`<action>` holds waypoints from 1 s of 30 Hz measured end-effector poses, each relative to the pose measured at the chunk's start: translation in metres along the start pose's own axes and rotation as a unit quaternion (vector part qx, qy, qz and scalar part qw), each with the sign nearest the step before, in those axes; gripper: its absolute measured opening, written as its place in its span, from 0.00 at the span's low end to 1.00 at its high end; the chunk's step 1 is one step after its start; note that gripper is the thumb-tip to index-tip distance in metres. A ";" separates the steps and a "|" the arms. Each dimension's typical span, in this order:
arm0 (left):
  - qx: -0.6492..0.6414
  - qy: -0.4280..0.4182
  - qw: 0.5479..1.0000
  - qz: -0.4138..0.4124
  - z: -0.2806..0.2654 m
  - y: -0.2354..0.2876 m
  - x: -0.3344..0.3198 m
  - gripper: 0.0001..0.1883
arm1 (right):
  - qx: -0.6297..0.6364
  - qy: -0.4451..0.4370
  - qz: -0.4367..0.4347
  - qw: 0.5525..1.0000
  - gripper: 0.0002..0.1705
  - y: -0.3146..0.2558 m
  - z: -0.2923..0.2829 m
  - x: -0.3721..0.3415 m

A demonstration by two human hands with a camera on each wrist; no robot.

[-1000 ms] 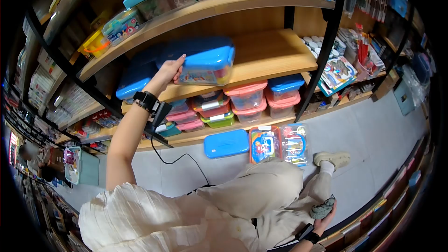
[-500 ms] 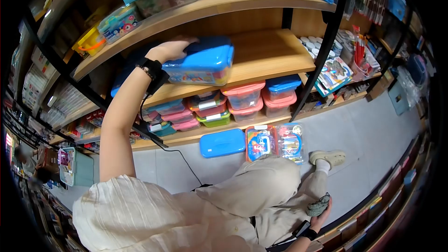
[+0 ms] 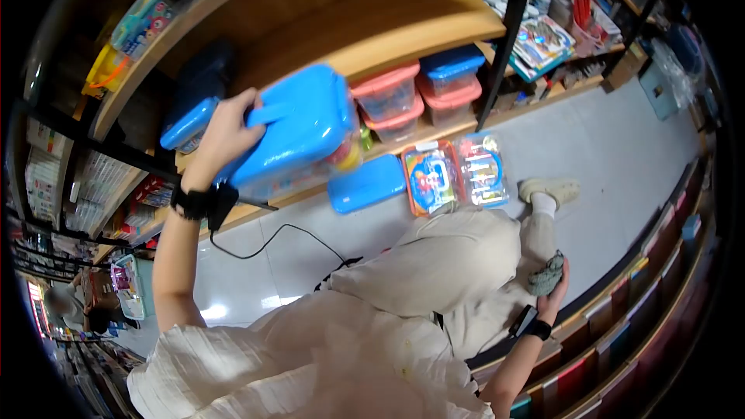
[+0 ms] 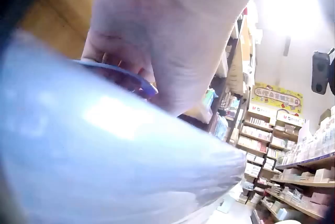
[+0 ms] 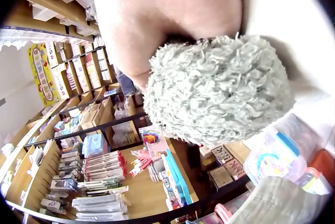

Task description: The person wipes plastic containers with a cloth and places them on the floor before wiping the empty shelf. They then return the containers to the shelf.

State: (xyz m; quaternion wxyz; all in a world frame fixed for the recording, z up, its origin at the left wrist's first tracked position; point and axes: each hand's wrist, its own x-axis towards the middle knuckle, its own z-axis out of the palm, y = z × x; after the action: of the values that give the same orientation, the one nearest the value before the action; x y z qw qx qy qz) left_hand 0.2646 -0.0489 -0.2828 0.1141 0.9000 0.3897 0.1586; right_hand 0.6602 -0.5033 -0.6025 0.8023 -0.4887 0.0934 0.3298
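Note:
My left hand [image 3: 226, 130] grips the handle of a clear plastic storage box [image 3: 309, 112] with a blue lid, which hangs tilted in front of the shelf. In the left wrist view the fingers of the left hand [image 4: 152, 30] curl round the blue handle, and the shiny lid fills the lower part. My right hand [image 3: 560, 289] is low at the right beside my leg, holding a bunched grey-green fuzzy cloth [image 3: 545, 274]. The right wrist view shows this cloth [image 5: 220, 90] close up against the palm, with the fingertips hidden.
A wooden shelf [image 3: 365, 35] stands ahead, with another blue-lidded box [image 3: 188, 124] at its left. Below it are stacked pink-lidded boxes [image 3: 390, 93]. On the floor lie a blue box [image 3: 366, 184], a red-rimmed box [image 3: 431, 178] and a clear case [image 3: 483, 171]. A black cable [image 3: 287, 226] runs from my left wrist.
My left hand has shifted from the box's side onto its handle. It has lifted the box off the shelf toward me, down and to the left. The right hand keeps holding the cloth.

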 end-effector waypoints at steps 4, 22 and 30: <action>-0.039 -0.076 0.994 -0.069 0.061 -0.019 -0.063 0.09 | 0.004 0.007 -0.020 1.000 0.18 -0.002 0.005 -0.010; -0.174 -0.344 0.919 -0.080 0.376 -0.094 -0.167 0.32 | -0.027 0.064 -0.020 0.997 0.20 -0.001 0.030 -0.010; -0.142 -0.350 0.914 -0.149 0.429 -0.075 -0.147 0.25 | -0.051 0.098 0.020 0.994 0.20 -0.005 0.028 -0.004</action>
State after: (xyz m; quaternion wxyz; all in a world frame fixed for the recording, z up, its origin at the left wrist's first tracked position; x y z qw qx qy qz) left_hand 0.2802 -0.1422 -0.7325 0.3924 0.8036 0.4279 -0.1313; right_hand 0.6557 -0.4832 -0.5825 0.7565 -0.5572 0.1637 0.3007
